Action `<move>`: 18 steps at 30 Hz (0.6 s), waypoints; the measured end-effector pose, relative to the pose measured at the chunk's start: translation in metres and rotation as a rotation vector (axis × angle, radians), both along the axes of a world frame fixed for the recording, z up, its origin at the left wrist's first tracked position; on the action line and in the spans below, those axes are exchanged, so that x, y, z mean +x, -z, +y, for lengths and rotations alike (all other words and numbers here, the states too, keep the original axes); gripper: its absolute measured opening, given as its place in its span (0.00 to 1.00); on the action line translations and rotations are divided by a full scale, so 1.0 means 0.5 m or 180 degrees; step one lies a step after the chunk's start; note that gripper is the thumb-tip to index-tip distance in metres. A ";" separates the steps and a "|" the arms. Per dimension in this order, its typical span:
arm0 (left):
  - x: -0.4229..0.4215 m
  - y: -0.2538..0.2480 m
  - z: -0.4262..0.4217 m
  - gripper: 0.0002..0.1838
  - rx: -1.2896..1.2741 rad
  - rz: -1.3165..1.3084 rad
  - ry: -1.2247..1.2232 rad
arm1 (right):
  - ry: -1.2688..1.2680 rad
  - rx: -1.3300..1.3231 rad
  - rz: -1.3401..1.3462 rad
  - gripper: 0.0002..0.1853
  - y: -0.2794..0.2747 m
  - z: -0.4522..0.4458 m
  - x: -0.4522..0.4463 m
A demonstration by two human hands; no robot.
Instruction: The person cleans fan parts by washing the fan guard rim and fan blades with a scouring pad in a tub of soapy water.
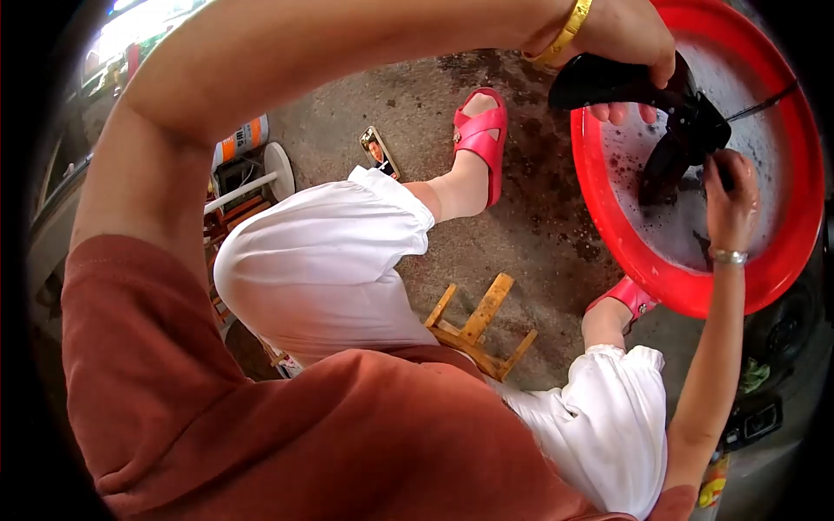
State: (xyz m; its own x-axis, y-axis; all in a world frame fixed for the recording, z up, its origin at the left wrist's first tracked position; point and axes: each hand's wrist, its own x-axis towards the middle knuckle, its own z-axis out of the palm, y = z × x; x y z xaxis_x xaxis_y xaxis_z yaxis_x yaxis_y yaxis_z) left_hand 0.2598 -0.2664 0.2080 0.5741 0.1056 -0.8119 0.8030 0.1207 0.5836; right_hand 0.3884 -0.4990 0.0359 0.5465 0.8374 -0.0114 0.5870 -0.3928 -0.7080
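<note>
A glossy black object (pixel 599 82) with broad curved parts is held over the basin; its exact kind is unclear. My left hand (pixel 627 39), with a gold bracelet at the wrist, grips it from above, fingertips curled under its edge. Its lower part dips toward the suds. My right hand (pixel 734 187), wearing a silver wristband, is closed beside that part, with something dark between the fingers that I cannot make out. Below is a red basin (pixel 673 282) of foamy water. A thin dark rod (pixel 763 102) reaches from the black object toward the basin's right rim.
A small wooden stool (pixel 486 313) stands between my legs. A phone (pixel 379 152) lies on the stained concrete floor near my left foot's pink sandal (pixel 491 143). A white bucket (pixel 243 139) is at the left, and dark items (pixel 754 421) are at the lower right.
</note>
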 end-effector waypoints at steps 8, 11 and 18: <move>0.022 -0.032 -0.041 0.09 0.0421 0.0335 0.0019 | 0.0402 -0.0402 0.0110 0.17 0.061 0.022 0.048; 0.029 -0.038 -0.046 0.09 0.0451 0.0531 0.0101 | -0.0065 -0.0615 0.0354 0.10 0.039 0.033 0.055; 0.009 -0.055 -0.063 0.16 -0.0387 0.0350 -0.0180 | 0.0242 -0.0789 -0.0222 0.16 -0.026 0.034 0.004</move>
